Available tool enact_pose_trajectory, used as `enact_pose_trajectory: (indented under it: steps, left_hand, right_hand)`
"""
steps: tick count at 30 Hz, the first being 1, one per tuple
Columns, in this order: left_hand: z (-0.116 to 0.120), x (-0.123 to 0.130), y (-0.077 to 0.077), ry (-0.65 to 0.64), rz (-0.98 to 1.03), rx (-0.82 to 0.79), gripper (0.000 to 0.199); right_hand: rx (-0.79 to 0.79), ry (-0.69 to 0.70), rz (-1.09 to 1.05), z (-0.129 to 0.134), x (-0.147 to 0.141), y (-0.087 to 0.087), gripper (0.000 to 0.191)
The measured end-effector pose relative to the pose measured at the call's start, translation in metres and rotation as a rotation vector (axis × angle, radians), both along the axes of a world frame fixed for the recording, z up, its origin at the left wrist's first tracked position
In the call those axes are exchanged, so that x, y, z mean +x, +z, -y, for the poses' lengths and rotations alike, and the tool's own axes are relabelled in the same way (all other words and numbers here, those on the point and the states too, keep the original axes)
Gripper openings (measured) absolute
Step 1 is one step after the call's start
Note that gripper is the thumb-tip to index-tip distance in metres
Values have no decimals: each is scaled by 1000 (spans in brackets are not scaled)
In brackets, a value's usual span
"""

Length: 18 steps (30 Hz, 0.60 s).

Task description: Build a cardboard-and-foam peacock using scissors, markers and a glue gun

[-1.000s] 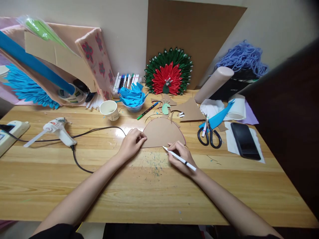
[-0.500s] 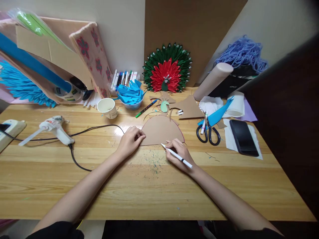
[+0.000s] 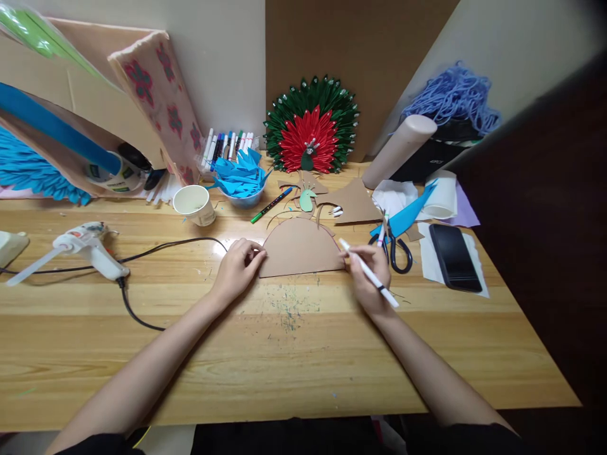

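A brown cardboard half-circle (image 3: 301, 248) lies on the table, straight edge toward me and a thin dark line along its curve. At its left corner, my left hand (image 3: 239, 265) pinches the edge between thumb and curled fingers. My right hand (image 3: 370, 278) is closed around a white marker pen (image 3: 372, 276), its tip pointing up and left beside the cardboard's right corner. Those fingers are slightly blurred and look close to that corner; whether they touch it I cannot tell. Just behind the half-circle lies a pale green paper bird's head (image 3: 307, 200) among cardboard scraps.
Black-handled scissors (image 3: 402, 256) and a phone (image 3: 455, 257) lie to the right. A glue gun (image 3: 95, 249) with its cord stands left. Behind are a paper cup (image 3: 194, 205), a bowl of blue paper pieces (image 3: 244, 201), a green-blue marker (image 3: 271, 205) and a red-green peacock (image 3: 310, 129).
My right hand with the white marker has moved right, from the middle of the straight edge to the right corner. My left hand stays on the cardboard. The view has shifted slightly.
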<state>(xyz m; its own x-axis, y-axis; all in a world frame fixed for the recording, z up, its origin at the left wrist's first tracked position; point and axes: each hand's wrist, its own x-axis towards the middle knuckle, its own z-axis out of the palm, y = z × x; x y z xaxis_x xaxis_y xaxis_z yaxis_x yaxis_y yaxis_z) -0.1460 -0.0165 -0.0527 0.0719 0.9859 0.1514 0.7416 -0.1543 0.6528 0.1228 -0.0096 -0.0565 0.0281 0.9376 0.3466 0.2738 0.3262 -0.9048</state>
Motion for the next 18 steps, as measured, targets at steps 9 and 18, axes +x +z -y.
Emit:
enact_pose_trajectory:
  steps: [9, 18]
  left_hand:
    - [3, -1, 9, 70, -101, -120, 28]
    - [-1, -5, 0, 169, 343, -188, 28]
  right_hand:
    - [-292, 277, 358, -24, 34, 5, 25]
    - [-288, 223, 268, -18, 24, -2, 28]
